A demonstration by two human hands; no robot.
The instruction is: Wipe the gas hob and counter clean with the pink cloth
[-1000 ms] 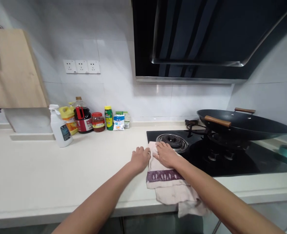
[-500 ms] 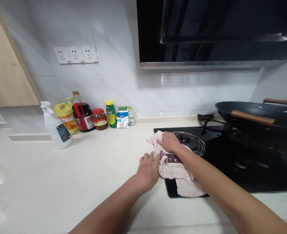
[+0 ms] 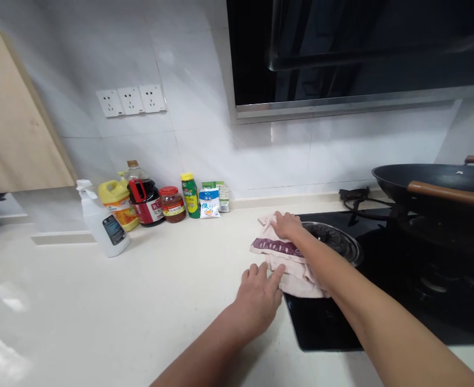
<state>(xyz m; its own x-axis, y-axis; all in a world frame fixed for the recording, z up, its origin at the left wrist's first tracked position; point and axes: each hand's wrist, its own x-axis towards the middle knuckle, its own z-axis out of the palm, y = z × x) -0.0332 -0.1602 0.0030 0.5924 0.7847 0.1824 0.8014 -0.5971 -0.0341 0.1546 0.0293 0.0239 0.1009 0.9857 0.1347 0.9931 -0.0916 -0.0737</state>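
Pressing cloth (image 3: 283,259) beneath our right hand (image 3: 286,225), grip unclear; our left hand (image 3: 259,295) loosely spread, nearer us; wiping seemingly part-done; stove (image 3: 390,274), right of both, likely remains.

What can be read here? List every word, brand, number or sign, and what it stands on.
"低", in blue, on the white-and-blue packet.
Too small or blurred to read: that packet's other print, and the labels on the spray bottle, yellow jug, dark bottle, red-lidded jar, green bottle and green packet.
No readable text on the cloth.
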